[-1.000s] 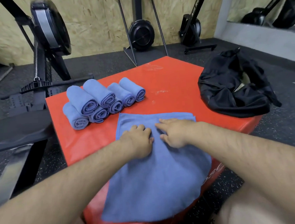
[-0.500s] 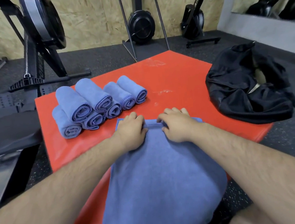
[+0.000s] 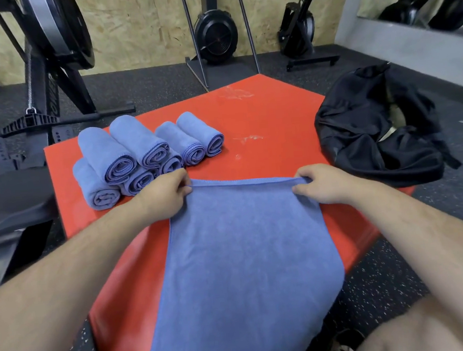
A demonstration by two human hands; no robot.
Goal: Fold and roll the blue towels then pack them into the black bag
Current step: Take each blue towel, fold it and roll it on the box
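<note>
A folded blue towel lies lengthwise on the red padded box, its near end hanging over the front edge toward me. My left hand pinches the towel's far left corner. My right hand pinches the far right corner. The far hem is stretched straight between them. Several rolled blue towels are stacked at the box's left side, just beyond my left hand. The black bag lies crumpled and open at the box's right edge.
A rowing machine stands on the left, its black rail beside the box. Fan units and stands line the wooden back wall. Speckled black rubber floor surrounds the box. My knee is at the lower right.
My hands slid apart from the middle of the towel's far hem to its two corners and now pinch them. The towel has been drawn nearer, hanging further over the front edge.
</note>
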